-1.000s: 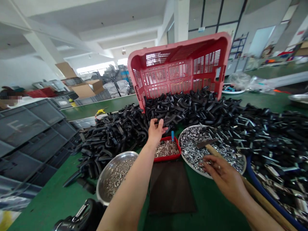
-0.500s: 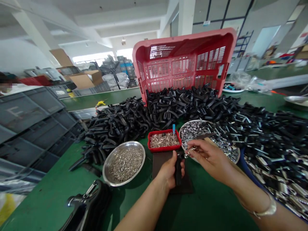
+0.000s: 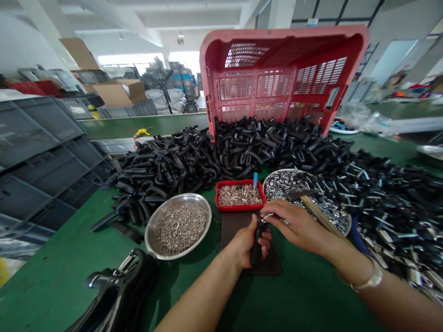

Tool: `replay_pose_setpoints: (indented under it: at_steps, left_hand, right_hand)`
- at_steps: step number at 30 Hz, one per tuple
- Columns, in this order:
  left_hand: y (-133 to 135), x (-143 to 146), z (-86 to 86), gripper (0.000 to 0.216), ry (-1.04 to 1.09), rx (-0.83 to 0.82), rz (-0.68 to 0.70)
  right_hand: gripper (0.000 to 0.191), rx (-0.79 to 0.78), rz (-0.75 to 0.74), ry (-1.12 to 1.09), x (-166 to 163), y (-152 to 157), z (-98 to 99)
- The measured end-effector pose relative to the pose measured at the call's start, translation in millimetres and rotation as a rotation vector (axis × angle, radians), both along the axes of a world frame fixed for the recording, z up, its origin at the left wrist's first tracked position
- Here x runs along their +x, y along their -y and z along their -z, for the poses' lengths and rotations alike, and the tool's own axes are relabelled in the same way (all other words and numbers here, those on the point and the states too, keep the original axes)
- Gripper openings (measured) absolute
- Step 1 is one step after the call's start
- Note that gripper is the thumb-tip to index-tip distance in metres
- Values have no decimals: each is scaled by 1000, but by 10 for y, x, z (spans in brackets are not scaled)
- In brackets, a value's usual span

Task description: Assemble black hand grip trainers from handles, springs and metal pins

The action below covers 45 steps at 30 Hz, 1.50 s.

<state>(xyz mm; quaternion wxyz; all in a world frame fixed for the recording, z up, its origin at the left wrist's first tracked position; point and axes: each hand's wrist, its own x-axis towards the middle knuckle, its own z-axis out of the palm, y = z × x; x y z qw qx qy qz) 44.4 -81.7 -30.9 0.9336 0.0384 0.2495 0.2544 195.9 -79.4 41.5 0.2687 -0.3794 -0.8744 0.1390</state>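
Note:
My left hand [image 3: 249, 243] is closed around a black plastic handle [image 3: 256, 249], held upright above a dark flat pad [image 3: 232, 226]. With fingers pinched, my right hand [image 3: 289, 221] holds a small shiny metal part [image 3: 267, 216] at the handle's top end; its exact kind is too small to make out. Just beyond my hands sits a red tray [image 3: 240, 207] of small pins, with a blue-handled tool [image 3: 255, 179] standing in it. Behind my right hand a plate [image 3: 347, 226] holds metal rings and fittings, and a hammer [image 3: 321, 214] lies across it.
A steel bowl [image 3: 154, 246] of small metal pieces stands to the left. Black handles [image 3: 166, 170] are heaped along the back, spilling from a tipped red basket [image 3: 284, 33]. Assembled black grippers [image 3: 117, 290] lie front left. Grey crates [image 3: 41, 138] are stacked at far left.
My right hand has moved left and brought the small metal part onto the top of the black handle. My left hand keeps its hold. The camera view has shifted slightly.

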Motion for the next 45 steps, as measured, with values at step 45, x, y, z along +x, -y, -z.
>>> replay_pose_setpoints:
  at_steps: [45]
  left_hand:
    - [21,-5,114,24,6,61,-262]
  right_hand:
    - [15,114,271,116,-209,-50,472]
